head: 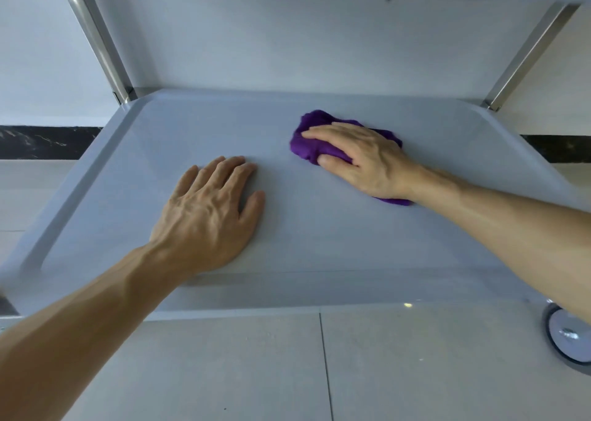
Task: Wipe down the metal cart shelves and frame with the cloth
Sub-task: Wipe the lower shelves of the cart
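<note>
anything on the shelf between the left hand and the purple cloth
Nothing: in the head view only bare shelf lies between the left hand, flat on the metal, and the purple cloth under the right hand.

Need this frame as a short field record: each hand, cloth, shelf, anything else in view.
left hand: flat on the shelf, fingers straight, holding nothing
right hand: pressing down on the cloth, fingers extended, thumb against its near edge
cloth: purple, bunched, under the right hand, on the shelf's far right part
shelf: grey metal tray with raised rim
frame posts: two angled uprights at the rear corners
caster: lower right, on tiled floor
</note>
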Available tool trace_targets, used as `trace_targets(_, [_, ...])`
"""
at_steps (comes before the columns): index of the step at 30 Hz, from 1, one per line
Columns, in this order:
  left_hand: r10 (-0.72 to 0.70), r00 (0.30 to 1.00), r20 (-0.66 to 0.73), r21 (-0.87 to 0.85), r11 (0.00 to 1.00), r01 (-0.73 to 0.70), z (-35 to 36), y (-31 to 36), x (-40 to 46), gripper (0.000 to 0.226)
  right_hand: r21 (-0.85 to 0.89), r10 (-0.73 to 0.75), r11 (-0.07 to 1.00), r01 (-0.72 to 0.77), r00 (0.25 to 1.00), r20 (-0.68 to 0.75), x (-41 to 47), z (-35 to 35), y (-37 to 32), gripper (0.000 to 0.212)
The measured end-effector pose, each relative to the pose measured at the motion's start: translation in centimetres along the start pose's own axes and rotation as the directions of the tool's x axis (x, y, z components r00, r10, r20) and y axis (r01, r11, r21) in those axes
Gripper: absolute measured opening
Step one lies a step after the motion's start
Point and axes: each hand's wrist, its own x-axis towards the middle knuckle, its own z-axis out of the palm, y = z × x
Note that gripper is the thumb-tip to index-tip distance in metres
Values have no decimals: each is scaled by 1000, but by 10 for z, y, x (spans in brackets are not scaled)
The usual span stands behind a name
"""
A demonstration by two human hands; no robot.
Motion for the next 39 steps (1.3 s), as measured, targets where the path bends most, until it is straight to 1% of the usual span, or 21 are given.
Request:
trace_targets(3, [-8,1000,15,5,1000,8,-1,2,-1,59,-3,215,976,-216,975,-60,-53,-26,35,44])
trace_targets(5, [-7,1000,9,22,1000,7,-2,4,-1,59,-7,371,927,-375,920,-123,-78,-34,42,44])
trace_targets(7, [-3,1000,2,37,999,3,-2,5,-1,58,-24,455,887,-462,881,-132,-91,-33,33,46])
trace_targets(8, [-2,1000,2,42,999,2,-3,5,-1,58,-35,462,883,-468,879,-116,-94,-30,22,47])
trace_targets(10, [3,1000,5,46,999,-4,-4,5,-1,57,-57,423,902,-427,903,-76,-100,-20,-8,49])
trace_targets(14, [19,1000,4,70,997,-19,-8,8,-3,57,-56,168,984,-167,986,12,-123,-10,-60,51])
trace_targets(16, [31,1000,-2,77,997,-31,-12,11,-5,64,-25,100,995,-99,992,82,-132,-16,-62,51])
trace_targets(18, [56,998,-6,96,994,-56,-16,13,-8,73,-6,92,996,-91,991,99,-140,-26,-51,49])
trace_targets(21, [80,997,13,141,987,-81,-21,16,-9,79,-3,143,990,-143,989,36,-160,-42,-23,46])
trace_targets(23, [83,996,17,152,985,-85,-23,17,-8,75,0,236,972,-237,972,-8,-174,-53,2,45])
trace_targets(25, [57,997,57,144,988,-64,-25,21,-4,65,-21,380,924,-381,924,-44,-183,-62,25,45])
trace_targets(27, [62,995,84,115,991,-72,-26,29,0,50,-29,512,856,-517,853,-103,-183,-64,39,44])
trace_targets(29, [129,987,96,73,988,-136,-23,47,4,51,-48,588,798,-600,794,-157,-171,-58,41,43])
trace_targets(30, [163,982,100,52,984,-168,-20,59,7,53,-64,608,780,-622,778,-160,-162,-53,35,44])
trace_targets(31, [191,976,103,33,980,-195,-16,72,10,54,-74,606,780,-621,780,-158,-153,-47,26,44])
trace_targets(32, [215,971,108,22,976,-218,-12,85,12,54,-77,575,804,-590,804,-151,-148,-41,15,45])
trace_targets(34, [260,959,109,12,965,-263,-2,111,19,54,-64,449,887,-457,887,-107,-150,-33,-5,47])
trace_targets(36, [292,951,103,-4,956,-293,7,130,27,53,-34,299,954,-299,954,-24,-168,-36,-12,48])
trace_targets(37, [302,948,101,-17,953,-302,11,136,29,53,-30,241,970,-241,970,6,-179,-40,-8,47])
trace_targets(38, [308,946,97,-24,951,-307,16,140,31,52,-36,218,975,-218,976,9,-188,-46,1,46])
trace_targets(39, [310,947,89,-21,951,-309,20,142,31,51,-40,238,970,-238,971,-13,-196,-53,13,44])
